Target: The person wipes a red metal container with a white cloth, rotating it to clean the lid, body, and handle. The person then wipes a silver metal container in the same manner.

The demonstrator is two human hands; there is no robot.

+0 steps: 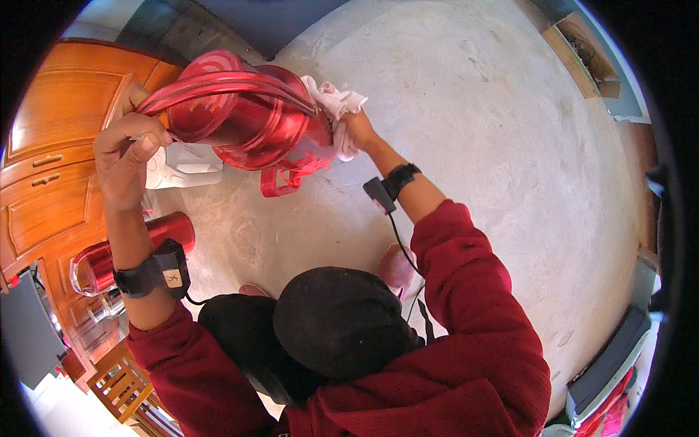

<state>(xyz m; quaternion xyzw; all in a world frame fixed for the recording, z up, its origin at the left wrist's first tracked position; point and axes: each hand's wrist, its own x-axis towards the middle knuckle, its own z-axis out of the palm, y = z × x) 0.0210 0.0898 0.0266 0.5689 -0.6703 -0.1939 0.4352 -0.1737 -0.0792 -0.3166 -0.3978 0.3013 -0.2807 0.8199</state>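
Note:
A shiny red thermos flask (262,120) is held up in front of me, tilted on its side, with its long curved handle toward the top. My left hand (134,145) grips the handle's left end. Against the flask's right end, my right hand (357,131) holds a crumpled pale pink cloth (336,104). A smaller red handle with red strands (281,183) hangs from the flask's underside. Behind the flask, near my left hand, part of a white plastic object (185,166) shows. Another red flask (175,232) is partly hidden behind my left forearm.
Wooden cabinets (60,109) line the left side, with a slatted wooden chair (123,382) below. A metal vessel (107,307) is near the second flask. An open cardboard box (573,54) lies at the upper right. Concrete floor (491,164) extends below and to the right.

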